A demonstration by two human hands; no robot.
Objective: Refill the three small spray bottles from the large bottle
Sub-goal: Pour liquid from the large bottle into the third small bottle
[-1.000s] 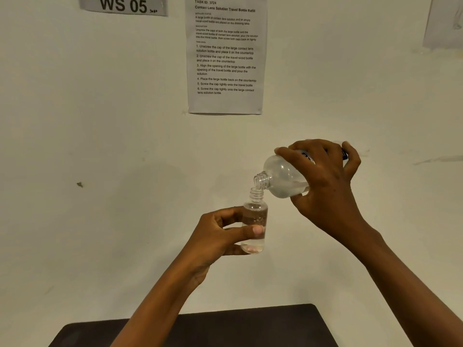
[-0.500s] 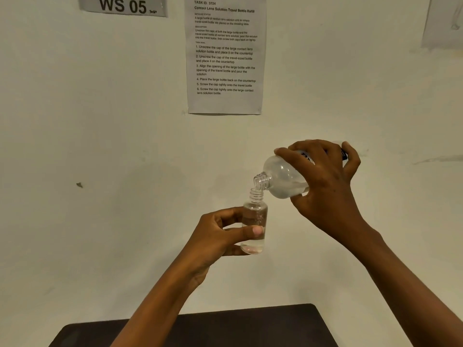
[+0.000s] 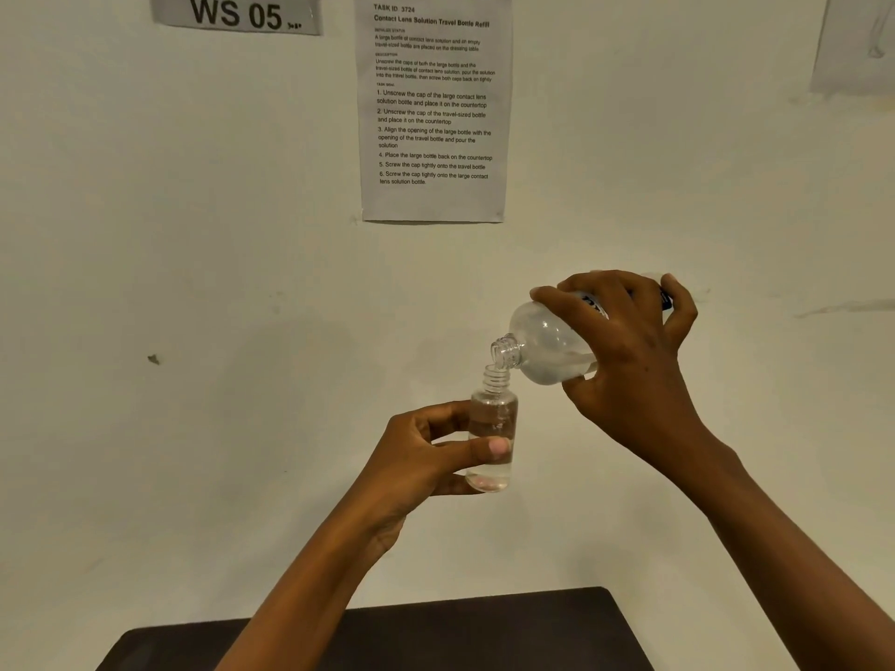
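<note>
The left hand (image 3: pixel 426 457) holds a small clear plastic bottle (image 3: pixel 491 431) upright in the air, thumb pressed across its front and fingers curled behind it; its threaded neck is open and clear liquid fills much of its body. The right hand (image 3: pixel 629 360) wraps around a large clear plastic bottle with a blue label (image 3: pixel 547 346), tipped so its uncapped mouth points down-left, just above and touching or nearly touching the small bottle's rim. Both bottles hang in front of a pale wall (image 3: pixel 193 283), above the dark bench (image 3: pixel 484 632). A printed instruction sheet (image 3: pixel 433 106) and a grey "WS 05" sign (image 3: pixel 236 13) are on the wall.
</note>
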